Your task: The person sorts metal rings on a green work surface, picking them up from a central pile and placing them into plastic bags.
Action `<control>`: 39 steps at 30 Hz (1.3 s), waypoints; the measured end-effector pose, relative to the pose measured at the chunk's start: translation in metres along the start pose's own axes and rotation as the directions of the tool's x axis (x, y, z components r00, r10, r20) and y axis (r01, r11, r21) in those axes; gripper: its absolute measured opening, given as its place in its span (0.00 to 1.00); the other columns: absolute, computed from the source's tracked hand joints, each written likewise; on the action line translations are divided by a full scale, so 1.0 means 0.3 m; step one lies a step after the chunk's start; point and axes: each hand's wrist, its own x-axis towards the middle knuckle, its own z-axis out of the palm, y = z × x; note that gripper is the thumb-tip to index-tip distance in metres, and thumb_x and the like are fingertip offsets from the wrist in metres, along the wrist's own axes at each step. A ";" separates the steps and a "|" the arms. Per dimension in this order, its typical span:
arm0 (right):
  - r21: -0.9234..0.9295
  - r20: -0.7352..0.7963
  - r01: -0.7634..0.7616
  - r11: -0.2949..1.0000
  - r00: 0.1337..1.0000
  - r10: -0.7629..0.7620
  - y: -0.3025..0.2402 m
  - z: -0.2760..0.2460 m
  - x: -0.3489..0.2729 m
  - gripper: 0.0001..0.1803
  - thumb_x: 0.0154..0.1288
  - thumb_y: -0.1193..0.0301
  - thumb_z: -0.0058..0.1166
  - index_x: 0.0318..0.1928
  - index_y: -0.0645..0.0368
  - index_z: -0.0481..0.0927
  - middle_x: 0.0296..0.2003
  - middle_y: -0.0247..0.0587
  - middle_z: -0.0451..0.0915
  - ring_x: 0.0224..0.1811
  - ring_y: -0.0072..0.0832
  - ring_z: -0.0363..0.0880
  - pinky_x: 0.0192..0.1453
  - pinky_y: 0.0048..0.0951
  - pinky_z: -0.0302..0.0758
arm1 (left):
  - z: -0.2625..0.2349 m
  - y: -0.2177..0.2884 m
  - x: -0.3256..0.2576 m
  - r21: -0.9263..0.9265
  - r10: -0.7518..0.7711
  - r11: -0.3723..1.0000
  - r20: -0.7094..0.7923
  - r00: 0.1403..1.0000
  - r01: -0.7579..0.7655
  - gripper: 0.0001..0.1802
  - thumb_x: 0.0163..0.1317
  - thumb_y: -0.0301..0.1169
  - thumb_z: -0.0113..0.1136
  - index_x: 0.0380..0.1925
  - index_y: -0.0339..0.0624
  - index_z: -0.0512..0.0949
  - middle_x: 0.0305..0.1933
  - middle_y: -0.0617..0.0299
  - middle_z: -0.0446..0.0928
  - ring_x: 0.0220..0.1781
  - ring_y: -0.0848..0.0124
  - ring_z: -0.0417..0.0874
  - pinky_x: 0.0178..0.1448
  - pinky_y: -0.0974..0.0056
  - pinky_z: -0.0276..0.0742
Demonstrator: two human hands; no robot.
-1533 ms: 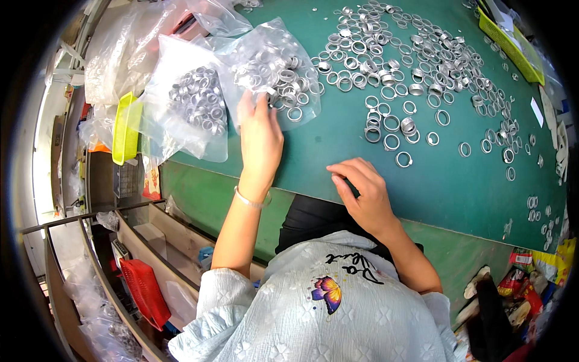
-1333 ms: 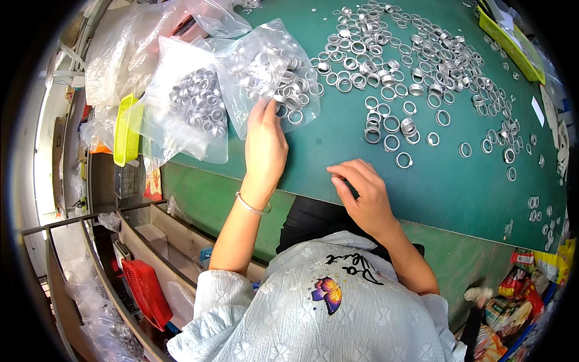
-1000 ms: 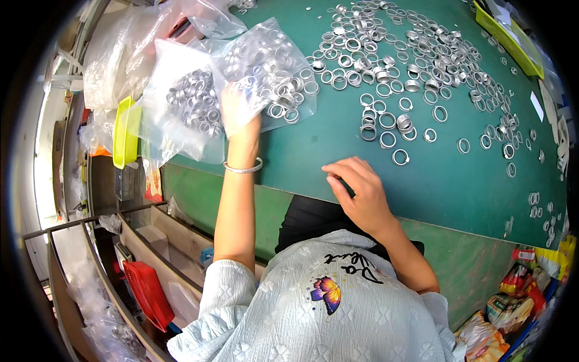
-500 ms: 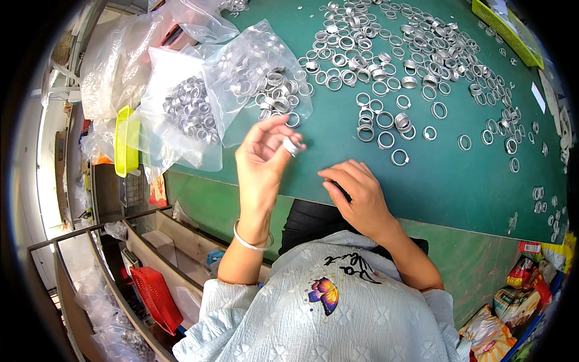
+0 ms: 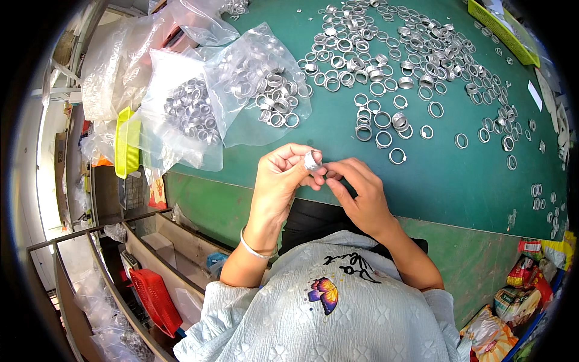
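Observation:
My left hand pinches a silver metal ring between thumb and fingers, above the near edge of the green table. Close beside the ring is my right hand, its fingers bent and the fingertips brought together at the left hand's fingertips. Whether anything small sits in that right pinch is hidden. Beyond the hands, many similar rings lie loose on the table, singly and in short stacks. An open clear plastic bag spills more rings toward my left hand.
Another clear bag of rings lies at the left, next to a yellow-green basket. A second such basket stands at the far right edge. Below left are shelf compartments with a red basket. Colourful packages sit at lower right.
My left hand has come down and to the right with the ring, away from the bag. The right hand has barely shifted; both hands are now together.

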 end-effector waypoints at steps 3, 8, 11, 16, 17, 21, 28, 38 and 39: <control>-0.031 0.006 0.006 0.999 1.000 -0.006 0.005 -0.001 -0.001 0.11 0.60 0.76 0.57 0.44 0.62 0.77 0.34 0.43 0.77 0.37 0.40 0.76 0.42 0.37 0.72 | -0.029 0.005 0.022 -0.068 -0.048 0.996 0.032 0.998 0.050 0.09 0.64 0.26 0.58 0.41 0.30 0.77 0.29 0.56 0.81 0.24 0.74 0.81 0.29 0.73 0.80; -0.033 0.020 0.013 0.999 1.000 -0.012 0.011 0.001 -0.001 0.10 0.60 0.77 0.56 0.43 0.62 0.77 0.34 0.43 0.77 0.37 0.40 0.76 0.43 0.37 0.72 | -0.090 0.116 0.197 -0.079 0.283 0.942 -0.340 0.897 -0.327 0.25 0.63 0.18 0.49 0.62 0.25 0.61 0.63 0.37 0.65 0.61 0.53 0.74 0.60 0.61 0.77; -0.020 0.025 -0.012 1.000 1.000 0.012 0.001 0.001 0.001 0.09 0.60 0.77 0.55 0.43 0.62 0.77 0.33 0.43 0.77 0.37 0.40 0.76 0.44 0.37 0.72 | -0.094 0.160 0.203 0.332 0.470 0.872 -0.359 0.807 -0.360 0.28 0.63 0.19 0.52 0.64 0.32 0.62 0.66 0.42 0.63 0.67 0.53 0.68 0.66 0.57 0.68; -0.056 0.028 -0.006 0.998 1.000 0.008 0.009 -0.008 0.003 0.09 0.60 0.77 0.55 0.42 0.61 0.77 0.33 0.43 0.77 0.37 0.40 0.75 0.43 0.38 0.71 | -0.102 0.040 0.182 0.862 0.624 0.280 0.171 0.762 -0.423 0.24 0.55 0.25 0.66 0.54 0.39 0.75 0.60 0.52 0.70 0.61 0.57 0.71 0.65 0.57 0.66; -0.076 0.039 0.003 0.997 0.999 0.000 0.005 -0.004 0.004 0.09 0.59 0.77 0.56 0.42 0.61 0.77 0.34 0.43 0.77 0.37 0.41 0.75 0.43 0.38 0.71 | -0.088 0.021 0.165 0.926 0.625 0.140 0.192 0.756 -0.351 0.24 0.51 0.27 0.69 0.50 0.41 0.76 0.57 0.52 0.71 0.60 0.55 0.71 0.63 0.56 0.65; -0.092 0.058 0.016 0.996 0.998 -0.011 0.002 0.005 0.006 0.09 0.59 0.76 0.56 0.41 0.61 0.77 0.34 0.43 0.77 0.37 0.42 0.75 0.43 0.39 0.71 | -0.076 -0.011 0.161 0.967 0.631 -0.172 0.255 0.732 -0.188 0.24 0.44 0.35 0.74 0.44 0.45 0.79 0.49 0.56 0.69 0.54 0.57 0.68 0.59 0.54 0.60; -0.117 0.052 0.022 0.993 0.999 -0.016 0.005 0.003 0.007 0.08 0.59 0.76 0.56 0.41 0.61 0.77 0.34 0.43 0.77 0.37 0.42 0.75 0.44 0.39 0.71 | -0.071 -0.014 0.273 0.935 0.641 -0.278 0.351 0.682 -0.219 0.27 0.43 0.46 0.73 0.40 0.44 0.78 0.44 0.57 0.68 0.48 0.58 0.68 0.51 0.54 0.60; -0.118 0.052 0.038 0.992 0.998 -0.032 0.012 0.008 0.005 0.08 0.60 0.76 0.56 0.41 0.61 0.78 0.34 0.43 0.77 0.36 0.42 0.75 0.43 0.39 0.70 | -0.053 -0.020 0.325 0.921 0.715 -0.122 0.340 0.611 -0.370 0.06 0.59 0.25 0.59 0.35 0.35 0.77 0.34 0.52 0.73 0.39 0.56 0.74 0.46 0.56 0.66; -0.119 0.052 0.041 0.992 0.998 -0.035 0.014 0.007 0.006 0.08 0.60 0.76 0.56 0.41 0.61 0.78 0.34 0.43 0.77 0.36 0.42 0.75 0.43 0.39 0.70 | -0.057 -0.016 0.327 0.911 0.763 -0.049 0.299 0.573 -0.409 0.06 0.59 0.25 0.59 0.35 0.35 0.77 0.35 0.52 0.74 0.39 0.55 0.75 0.46 0.56 0.67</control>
